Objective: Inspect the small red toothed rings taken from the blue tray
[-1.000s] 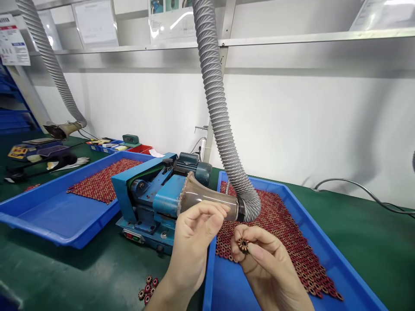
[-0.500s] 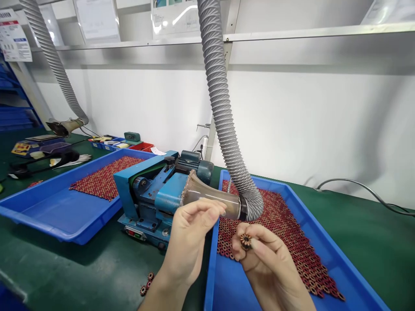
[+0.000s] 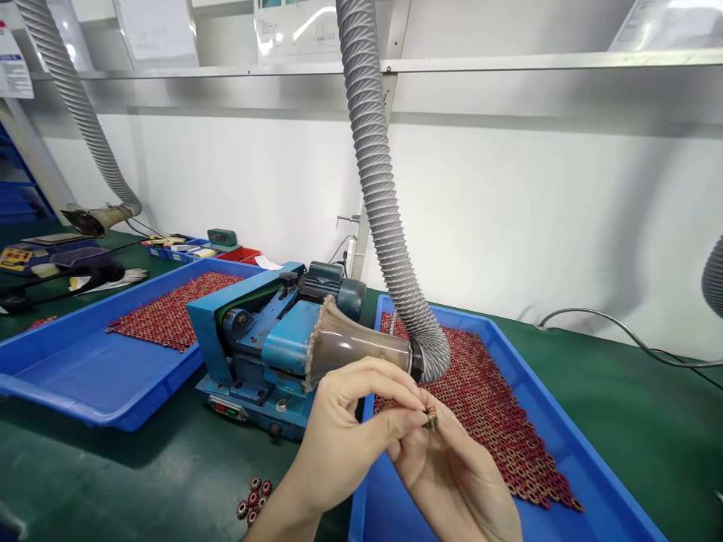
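Observation:
A small round toothed part (image 3: 430, 414), red and copper coloured, is pinched between the fingertips of both hands. My left hand (image 3: 344, 436) closes thumb and forefinger on it from the left. My right hand (image 3: 452, 474) holds it from below and the right, over the near end of the right blue tray (image 3: 581, 459). Just behind the hands stands a blue belt machine (image 3: 265, 339) with a brownish funnel (image 3: 350, 342) joined to a grey ribbed hose (image 3: 378, 188).
The right tray holds a sheet of many similar red parts (image 3: 497, 414); a left blue tray (image 3: 73, 369) holds more. Several loose parts (image 3: 253, 500) lie on the green table by my left wrist. A second hose (image 3: 73, 105) and small bins stand far left. A grey cable (image 3: 621, 331) runs right.
My left hand has come over to the right hand and now pinches the part with it. The part has turned edge-on. The view shifted slightly.

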Demonstrator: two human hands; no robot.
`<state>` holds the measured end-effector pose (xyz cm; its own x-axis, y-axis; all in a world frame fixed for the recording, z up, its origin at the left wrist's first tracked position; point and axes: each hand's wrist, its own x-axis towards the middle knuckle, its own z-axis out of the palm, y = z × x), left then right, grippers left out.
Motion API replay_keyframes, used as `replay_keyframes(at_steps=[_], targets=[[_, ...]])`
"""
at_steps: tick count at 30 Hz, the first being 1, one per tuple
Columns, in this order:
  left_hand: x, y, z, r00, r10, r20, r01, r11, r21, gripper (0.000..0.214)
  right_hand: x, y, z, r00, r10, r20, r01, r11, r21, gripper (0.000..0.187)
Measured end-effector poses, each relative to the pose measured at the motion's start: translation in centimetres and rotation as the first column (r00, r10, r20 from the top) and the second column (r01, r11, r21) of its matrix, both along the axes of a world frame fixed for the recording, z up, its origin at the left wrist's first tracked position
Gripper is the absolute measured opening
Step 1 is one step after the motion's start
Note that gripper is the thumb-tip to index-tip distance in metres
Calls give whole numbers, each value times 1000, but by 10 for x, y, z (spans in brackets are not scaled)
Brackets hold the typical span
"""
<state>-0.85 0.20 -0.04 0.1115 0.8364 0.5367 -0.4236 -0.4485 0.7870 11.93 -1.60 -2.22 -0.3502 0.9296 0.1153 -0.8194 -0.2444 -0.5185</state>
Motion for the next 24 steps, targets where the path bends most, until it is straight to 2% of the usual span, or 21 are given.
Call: replay_keyframes(at_steps=[2,4,7,10,13,15,18,20,24], targets=[[2,0,-1,997,-17,74,24,995,-93,8,-1,0,-1,999,-16,43,16,1000,-4,17],[2,-1,-1,986,-26,166,59,980,-191,13,-1,1,0,996,-30,83,30,1000,8,17],[-4,0,0,963,17,270,50,969,-240,19,1,1,2,991,-45,129,41,998,41,15],[-12,0,2,984,36,173,-2,982,-191,5,2,1,4,987,-75,144,69,997,46,15],[-15,-1,4,998,22,-66,-29,993,-112,13,-2,-3,8,981,-120,155,123,992,-11,18],[-13,-2,5,989,41,-140,-54,994,-92,10,-6,-6,11,969,-174,176,189,979,-74,23],[-8,-3,4,988,80,-131,-95,988,-118,11,-9,-8,14,958,-219,187,242,964,-111,27],[-7,-3,2,988,102,-114,-115,987,-111,12,-8,-6,12,967,-190,170,203,977,-64,23],[-9,-4,-1,975,223,-2,-223,974,28,18,1,1,3,985,-78,151,71,996,49,13]])
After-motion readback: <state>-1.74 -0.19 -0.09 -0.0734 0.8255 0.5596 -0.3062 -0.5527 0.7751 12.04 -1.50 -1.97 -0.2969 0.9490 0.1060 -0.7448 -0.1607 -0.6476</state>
